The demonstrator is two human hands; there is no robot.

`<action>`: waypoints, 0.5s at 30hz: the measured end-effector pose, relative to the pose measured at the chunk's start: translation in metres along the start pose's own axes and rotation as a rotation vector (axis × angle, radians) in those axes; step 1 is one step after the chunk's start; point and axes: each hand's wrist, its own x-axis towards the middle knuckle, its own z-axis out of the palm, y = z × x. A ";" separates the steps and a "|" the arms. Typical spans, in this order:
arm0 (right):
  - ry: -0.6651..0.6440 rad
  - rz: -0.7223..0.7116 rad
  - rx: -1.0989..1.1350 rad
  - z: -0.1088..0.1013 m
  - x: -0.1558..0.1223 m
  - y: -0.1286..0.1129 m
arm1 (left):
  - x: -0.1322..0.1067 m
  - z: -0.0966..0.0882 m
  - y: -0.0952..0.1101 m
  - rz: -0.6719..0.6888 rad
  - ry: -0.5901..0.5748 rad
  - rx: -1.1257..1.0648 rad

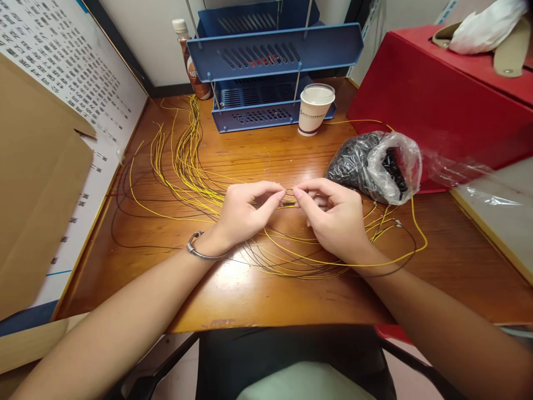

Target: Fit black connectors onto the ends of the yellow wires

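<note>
My left hand (245,214) and my right hand (331,214) meet over the middle of the wooden desk (258,294), fingertips almost touching. Both pinch a thin dark wire end (289,201) between thumb and forefinger. A silver bracelet (197,250) circles my left wrist. Under and around the hands lie several loose yellow wires (183,161) and thin black wires (125,222), looping from the back left to the front right. A clear plastic bag of small black parts (375,164) lies just right of my right hand.
A blue stacked letter tray (270,61) stands at the back with a paper cup (315,108) in front of it and a bottle (189,55) beside it. A red box (437,94) is on the right, cardboard (37,183) and a printed sheet (79,72) on the left.
</note>
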 end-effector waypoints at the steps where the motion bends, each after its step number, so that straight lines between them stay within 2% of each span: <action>1: -0.002 0.003 0.002 0.000 0.000 0.000 | 0.000 0.000 0.000 0.006 -0.003 0.001; 15: -0.010 0.018 -0.006 -0.001 0.002 0.001 | 0.000 0.000 -0.002 0.038 0.007 -0.034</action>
